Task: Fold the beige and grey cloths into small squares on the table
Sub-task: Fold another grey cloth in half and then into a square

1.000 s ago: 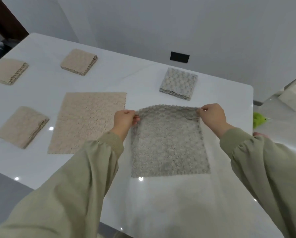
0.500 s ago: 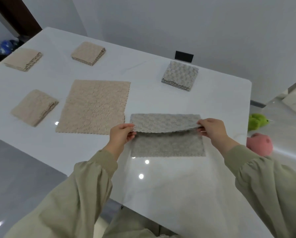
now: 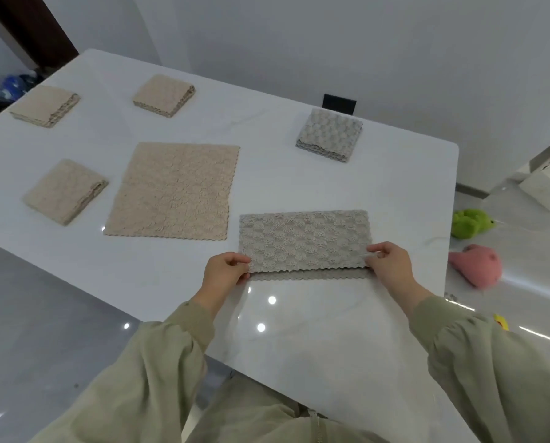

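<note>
Since the earlier frames, I see that both hands have carried the far edge of the grey cloth (image 3: pixel 305 241) toward the near side. It now lies folded in half, with its upper edge almost on the near edge and a thin strip of the lower layer showing below.

The left hand (image 3: pixel 224 271) pinches the near left corner of the upper layer between thumb and fingers. The right hand (image 3: pixel 391 266) pinches the near right corner in the same way.

The cloth is a wide rectangle on the near right part of the white counter (image 3: pixel 299 346). Near it on the left, not touching, a beige cloth (image 3: pixel 174 190) lies flat and unfolded. Further left is the near folded beige square (image 3: pixel 65 190). Behind it are the far-left folded beige square (image 3: pixel 45 105) and the far-middle folded beige square (image 3: pixel 164 95).

A folded grey square (image 3: pixel 329 134) rests at the far right, near a black wall plate (image 3: pixel 339 104). Beyond the counter's right edge I see a green toy (image 3: pixel 470 222) and a pink toy (image 3: pixel 476 265).
</note>
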`<state>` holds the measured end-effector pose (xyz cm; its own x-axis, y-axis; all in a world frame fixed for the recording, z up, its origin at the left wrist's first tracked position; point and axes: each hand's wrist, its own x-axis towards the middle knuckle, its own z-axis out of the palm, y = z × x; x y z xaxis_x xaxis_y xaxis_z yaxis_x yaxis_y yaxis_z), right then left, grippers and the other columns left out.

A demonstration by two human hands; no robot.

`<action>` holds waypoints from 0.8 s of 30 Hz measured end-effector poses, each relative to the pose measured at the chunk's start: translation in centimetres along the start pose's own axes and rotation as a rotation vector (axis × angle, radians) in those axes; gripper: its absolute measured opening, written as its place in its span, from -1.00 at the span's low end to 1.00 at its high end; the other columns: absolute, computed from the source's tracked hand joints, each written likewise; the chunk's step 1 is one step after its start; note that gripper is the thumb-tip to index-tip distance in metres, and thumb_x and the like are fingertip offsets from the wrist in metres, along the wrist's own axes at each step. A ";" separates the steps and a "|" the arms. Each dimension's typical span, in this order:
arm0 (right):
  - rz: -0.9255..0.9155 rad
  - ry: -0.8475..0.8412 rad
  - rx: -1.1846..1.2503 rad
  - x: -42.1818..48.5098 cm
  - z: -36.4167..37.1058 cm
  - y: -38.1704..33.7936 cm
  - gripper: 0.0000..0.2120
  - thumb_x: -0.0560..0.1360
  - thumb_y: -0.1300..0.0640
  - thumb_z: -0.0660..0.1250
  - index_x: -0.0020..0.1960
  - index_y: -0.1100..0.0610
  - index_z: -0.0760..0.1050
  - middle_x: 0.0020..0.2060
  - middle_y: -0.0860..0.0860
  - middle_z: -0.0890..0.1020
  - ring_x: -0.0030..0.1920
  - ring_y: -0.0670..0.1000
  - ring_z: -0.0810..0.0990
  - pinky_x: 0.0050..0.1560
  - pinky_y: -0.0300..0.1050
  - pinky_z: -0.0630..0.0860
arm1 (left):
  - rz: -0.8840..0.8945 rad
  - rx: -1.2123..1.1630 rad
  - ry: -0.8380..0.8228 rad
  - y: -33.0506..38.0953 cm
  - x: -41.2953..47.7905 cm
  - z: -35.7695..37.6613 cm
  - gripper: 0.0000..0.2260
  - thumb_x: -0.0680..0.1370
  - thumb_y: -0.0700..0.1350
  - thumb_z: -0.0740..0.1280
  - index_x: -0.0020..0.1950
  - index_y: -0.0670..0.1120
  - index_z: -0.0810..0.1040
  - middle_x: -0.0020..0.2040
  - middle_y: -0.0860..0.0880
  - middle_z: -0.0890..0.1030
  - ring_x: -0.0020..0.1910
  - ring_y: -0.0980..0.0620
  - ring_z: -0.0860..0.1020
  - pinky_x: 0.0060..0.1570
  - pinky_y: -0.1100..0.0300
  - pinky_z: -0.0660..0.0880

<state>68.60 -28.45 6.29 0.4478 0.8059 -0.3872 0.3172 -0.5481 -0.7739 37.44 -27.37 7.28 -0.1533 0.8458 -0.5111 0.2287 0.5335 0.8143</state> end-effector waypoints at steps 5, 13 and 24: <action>-0.062 0.035 -0.037 -0.5 -0.1 0.7 -0.82 0.41 0.36 0.29 -0.07 0.13 0.52 -0.34 -0.03 0.42 -0.34 -0.05 0.40 -0.31 -0.24 0.35 | 0.040 0.076 0.025 -0.6 -0.4 0.1 -0.86 0.48 -0.34 0.34 -0.13 -0.12 0.62 -0.28 -0.08 0.53 -0.33 0.03 0.56 -0.28 0.33 0.52; -0.128 0.052 -0.137 -1.6 0.5 1.8 -0.82 0.40 0.37 0.25 -0.09 0.14 0.50 -0.34 -0.04 0.46 -0.25 0.03 0.44 -0.21 -0.16 0.31 | 0.121 0.241 0.031 -1.1 -0.5 -0.3 -0.83 0.48 -0.30 0.36 -0.18 -0.04 0.62 -0.32 -0.05 0.53 -0.30 0.01 0.53 -0.20 0.24 0.52; -0.240 0.099 -0.288 -2.1 1.2 1.7 -0.83 0.35 0.37 0.25 -0.20 0.11 0.46 -0.32 0.03 0.50 -0.21 0.09 0.44 -0.28 -0.12 0.25 | 0.198 0.515 -0.088 -0.4 -0.4 -0.7 -0.80 0.44 -0.32 0.30 -0.23 -0.05 0.63 -0.31 -0.01 0.56 -0.32 0.09 0.47 -0.27 0.29 0.42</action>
<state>67.21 -30.80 5.17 0.4068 0.9010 -0.1507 0.6380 -0.3983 -0.6591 36.72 -27.93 7.31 0.0158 0.9158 -0.4013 0.6889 0.2809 0.6682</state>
